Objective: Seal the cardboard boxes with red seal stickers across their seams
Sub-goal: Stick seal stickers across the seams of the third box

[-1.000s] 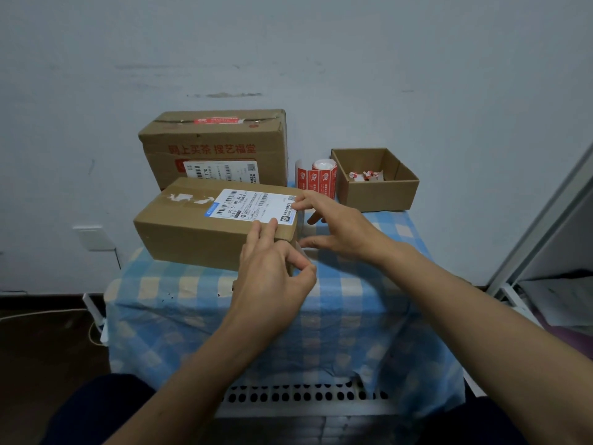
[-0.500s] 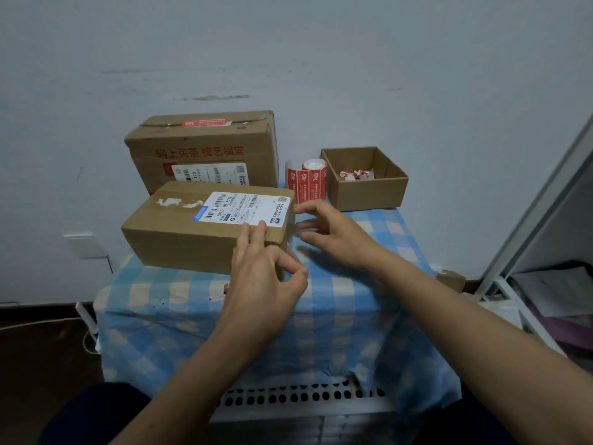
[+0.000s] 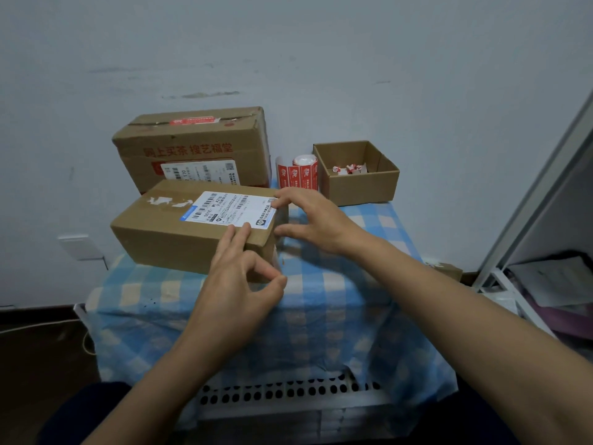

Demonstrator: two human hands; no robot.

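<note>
Rear box [image 3: 192, 149], against the wall: one red seal sticker [image 3: 195, 121] lies across its top seam, so count it done. Front box [image 3: 167, 239], on the checked table [image 3: 321, 319]: shipping label on top, no red seal visible, not yet sealed; the sticker roll [image 3: 301, 171] stands behind it, beside a small open box [image 3: 359, 191] of scraps. Your right hand [image 3: 316, 220] is open, fingers spread at the front box's right end; your left hand [image 3: 237, 284] rests two fingers on its near top edge, thumb and forefinger pinched, though on what cannot be told.
</note>
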